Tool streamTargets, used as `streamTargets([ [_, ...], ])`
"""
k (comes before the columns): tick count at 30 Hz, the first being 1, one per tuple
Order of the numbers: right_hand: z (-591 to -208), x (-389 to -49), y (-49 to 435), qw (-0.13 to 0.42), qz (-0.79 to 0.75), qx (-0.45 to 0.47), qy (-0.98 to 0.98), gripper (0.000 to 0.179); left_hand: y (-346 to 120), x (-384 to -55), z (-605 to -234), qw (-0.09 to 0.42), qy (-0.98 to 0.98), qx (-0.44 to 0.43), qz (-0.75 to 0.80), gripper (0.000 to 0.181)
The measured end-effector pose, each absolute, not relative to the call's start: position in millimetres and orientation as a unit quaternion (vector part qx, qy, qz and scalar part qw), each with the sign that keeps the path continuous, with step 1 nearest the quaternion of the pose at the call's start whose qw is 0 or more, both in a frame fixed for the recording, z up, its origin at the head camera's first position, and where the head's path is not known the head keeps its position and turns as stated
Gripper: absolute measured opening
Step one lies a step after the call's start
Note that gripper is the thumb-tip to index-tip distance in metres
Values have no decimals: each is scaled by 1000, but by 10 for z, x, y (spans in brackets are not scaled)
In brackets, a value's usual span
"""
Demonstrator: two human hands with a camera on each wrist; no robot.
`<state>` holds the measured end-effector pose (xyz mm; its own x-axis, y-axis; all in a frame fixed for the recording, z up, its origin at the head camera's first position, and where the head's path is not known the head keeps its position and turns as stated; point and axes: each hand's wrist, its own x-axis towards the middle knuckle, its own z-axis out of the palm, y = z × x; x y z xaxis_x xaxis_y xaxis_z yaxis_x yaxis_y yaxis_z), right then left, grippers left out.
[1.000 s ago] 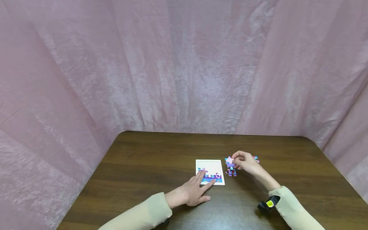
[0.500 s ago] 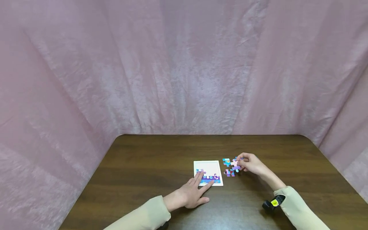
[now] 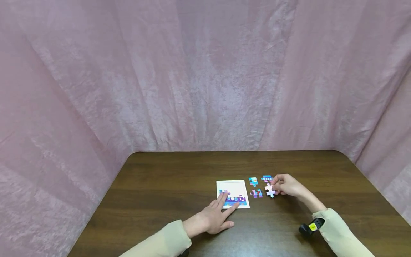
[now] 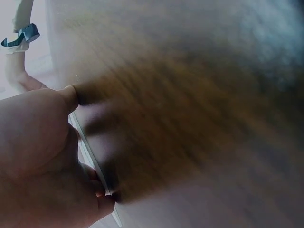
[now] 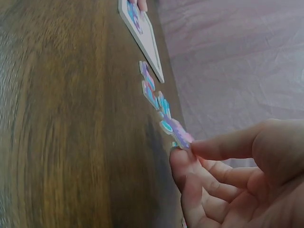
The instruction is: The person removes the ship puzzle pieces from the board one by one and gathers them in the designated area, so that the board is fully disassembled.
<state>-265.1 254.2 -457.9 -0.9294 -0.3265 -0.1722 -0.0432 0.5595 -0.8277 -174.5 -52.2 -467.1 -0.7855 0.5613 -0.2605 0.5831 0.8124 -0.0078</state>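
My left hand (image 3: 216,216) lies with spread, straight fingers on the lower left part of a white puzzle tray (image 3: 232,183), over pieces fitted along its bottom and left side. The upper part of the tray shows bare white. To the right of the tray, my right hand (image 3: 288,186) pinches a pink and purple jigsaw piece (image 3: 270,190) between thumb and fingertips. In the right wrist view that piece (image 5: 176,132) is held by its edge, close over the table. The left wrist view shows my left fingers at the tray's edge (image 4: 91,153).
Three loose jigsaw pieces lie near the right hand: a blue and orange one (image 3: 253,181), a purple and red one (image 3: 256,193), and a blue one (image 3: 266,178) behind the held piece. A pink curtain (image 3: 205,78) hangs behind the brown wooden table (image 3: 173,171).
My right hand has carried the pink and purple piece to the right and toward me, away from the blue and orange piece. The left hand has stayed on the tray.
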Motion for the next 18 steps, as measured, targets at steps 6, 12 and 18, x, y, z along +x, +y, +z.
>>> streamTargets([
  [6,-4598,-2646,2565,149,-435,-97,883,13,-544,-1816,-4813,123,943,309,-30,62],
  [12,-4583,-2631,2551,130,-415,-80,897,12,-553,-1841,-4867,115,942,314,-26,61],
  [18,-4607,-2648,2537,102,-364,-73,923,20,-536,-1781,-4735,129,942,309,-32,61],
])
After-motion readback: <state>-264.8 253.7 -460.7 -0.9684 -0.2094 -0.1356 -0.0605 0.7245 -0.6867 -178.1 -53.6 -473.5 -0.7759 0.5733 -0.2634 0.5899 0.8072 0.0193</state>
